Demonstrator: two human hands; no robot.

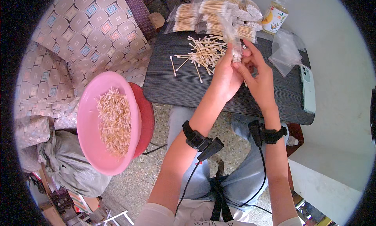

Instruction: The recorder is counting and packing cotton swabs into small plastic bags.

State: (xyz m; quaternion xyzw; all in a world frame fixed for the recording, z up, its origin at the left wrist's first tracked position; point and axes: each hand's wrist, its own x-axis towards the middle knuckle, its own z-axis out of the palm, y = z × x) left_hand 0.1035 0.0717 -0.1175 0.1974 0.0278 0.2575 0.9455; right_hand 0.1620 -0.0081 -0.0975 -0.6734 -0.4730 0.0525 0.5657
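Note:
Over the dark tabletop my left hand (227, 76) is closed around a small clear plastic bag (232, 34) with white-tipped cotton swabs (237, 54) at its near end. My right hand (259, 78) meets it from the right, thumb and fingers curled in on the swab tips. The fingers partly hide how many swabs lie between the hands. Just left of my hands is a loose pile of cotton swabs (206, 52), a few strewn toward the table's left side.
Filled swab bags (213, 14) are stacked at the table's back. A bottle (275, 14) stands beside them. Flat clear bags (286, 54) and a pale green phone (308, 89) lie on the right. Left of the table, a pink basin (88, 128) holds many swabs on a red stool (144, 120).

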